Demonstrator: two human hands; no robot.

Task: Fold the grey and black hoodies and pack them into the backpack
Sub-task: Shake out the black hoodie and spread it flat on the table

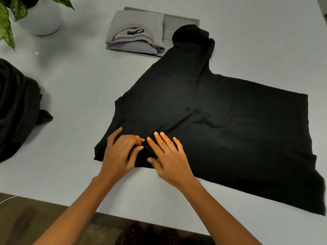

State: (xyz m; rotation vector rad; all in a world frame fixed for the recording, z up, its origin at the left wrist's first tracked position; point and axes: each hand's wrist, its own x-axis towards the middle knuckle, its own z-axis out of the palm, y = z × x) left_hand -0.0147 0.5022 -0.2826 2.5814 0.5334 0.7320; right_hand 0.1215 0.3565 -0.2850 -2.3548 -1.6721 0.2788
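Pale desk (79, 82): black hoodie (212, 121) spread flat mid-right for folding; L hand (118, 154) fingers curled, pinching near-edge fabric; R hand (169, 158) fingers straight, spread, pressing cloth to anchor it; grey hoodie (138, 22) folded at back, backpack (16, 106) far left

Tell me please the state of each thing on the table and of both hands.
grey hoodie, folded, lying on a grey board.
black hoodie, spread flat, not yet folded up.
backpack, open or closed cannot be told.
left hand, pinches the black hoodie's edge.
right hand, flat, fingers straight on the black hoodie.
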